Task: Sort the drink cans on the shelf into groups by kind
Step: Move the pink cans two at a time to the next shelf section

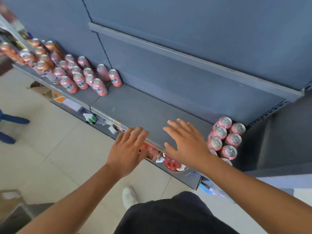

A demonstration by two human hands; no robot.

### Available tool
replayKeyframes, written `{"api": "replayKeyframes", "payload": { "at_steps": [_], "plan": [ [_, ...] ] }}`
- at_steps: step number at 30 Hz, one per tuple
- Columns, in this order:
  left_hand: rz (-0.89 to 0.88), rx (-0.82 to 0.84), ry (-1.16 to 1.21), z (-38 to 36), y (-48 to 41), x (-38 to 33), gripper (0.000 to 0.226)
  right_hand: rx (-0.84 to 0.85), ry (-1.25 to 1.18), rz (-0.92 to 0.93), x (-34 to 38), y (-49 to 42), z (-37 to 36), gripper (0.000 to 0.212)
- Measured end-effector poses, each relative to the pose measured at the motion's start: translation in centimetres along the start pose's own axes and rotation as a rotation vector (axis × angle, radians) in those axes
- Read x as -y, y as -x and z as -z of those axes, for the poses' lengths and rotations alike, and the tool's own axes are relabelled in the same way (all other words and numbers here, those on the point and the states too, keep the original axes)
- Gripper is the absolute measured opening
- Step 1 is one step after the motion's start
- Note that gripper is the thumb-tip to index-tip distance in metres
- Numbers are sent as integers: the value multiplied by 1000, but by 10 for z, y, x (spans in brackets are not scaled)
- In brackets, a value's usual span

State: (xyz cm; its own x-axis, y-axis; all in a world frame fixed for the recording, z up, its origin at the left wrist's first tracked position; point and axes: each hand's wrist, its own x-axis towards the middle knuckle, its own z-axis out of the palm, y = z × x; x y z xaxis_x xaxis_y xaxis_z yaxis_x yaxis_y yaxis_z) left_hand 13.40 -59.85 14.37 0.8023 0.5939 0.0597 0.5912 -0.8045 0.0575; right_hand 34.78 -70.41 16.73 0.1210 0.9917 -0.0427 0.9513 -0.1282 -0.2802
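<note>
Pink cans (219,132) just beside right hand (185,144) | left hand (128,149) farther | both spread, empty

floor (59,149): beige tiles, pale joints | back panel (185,22): grey-blue (horizontal rail (185,60) across it)

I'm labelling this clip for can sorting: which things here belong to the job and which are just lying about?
Belong: pink cans at the right end; pink cans further left; orange cans at far left; shelf; left hand and right hand, both open, holding nothing.
Lying about: red round tray and small white bottles on the lower shelf; blue legs on the floor.
</note>
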Motion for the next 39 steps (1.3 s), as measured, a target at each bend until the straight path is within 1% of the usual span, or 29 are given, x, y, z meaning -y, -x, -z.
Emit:
{"api": "replayKeyframes", "payload": {
  "at_steps": [6, 8, 11, 15, 19, 22, 25, 30, 36, 39],
  "plan": [
    [63, -51, -2, 14, 29, 100, 51, -2, 25, 44, 92, -70, -14, 59],
    [111, -62, -7, 22, 41, 140, 51, 5, 17, 52, 128, -96, -20, 60],
    [172, -76, -10, 32, 59, 196, 50, 2, -5, 68, 179, -132, -29, 56],
    [229, -58, -35, 40, 79, 260, 48, 24, -7, 132, 231, -177, -41, 49],
    [302, -24, -36, 38, 88, 307, 51, 52, -12, 166, 267, -217, -53, 49],
    [362, 2, -36, 35, 84, 331, 54, 32, -27, 194, 282, -246, -59, 48],
    [409, 37, -39, 31, 74, 352, 56, 52, -21, 181, 290, -280, -63, 46],
    [451, 74, -50, 23, 43, 393, 56, -5, 0, 199, 288, -345, -78, 40],
    [492, 144, -78, 16, -14, 450, 58, 46, -11, 203, 273, -431, -89, 45],
    [475, 181, -94, 8, -45, 474, 58, 65, 3, 197, 262, -467, -94, 44]
  ]
}}
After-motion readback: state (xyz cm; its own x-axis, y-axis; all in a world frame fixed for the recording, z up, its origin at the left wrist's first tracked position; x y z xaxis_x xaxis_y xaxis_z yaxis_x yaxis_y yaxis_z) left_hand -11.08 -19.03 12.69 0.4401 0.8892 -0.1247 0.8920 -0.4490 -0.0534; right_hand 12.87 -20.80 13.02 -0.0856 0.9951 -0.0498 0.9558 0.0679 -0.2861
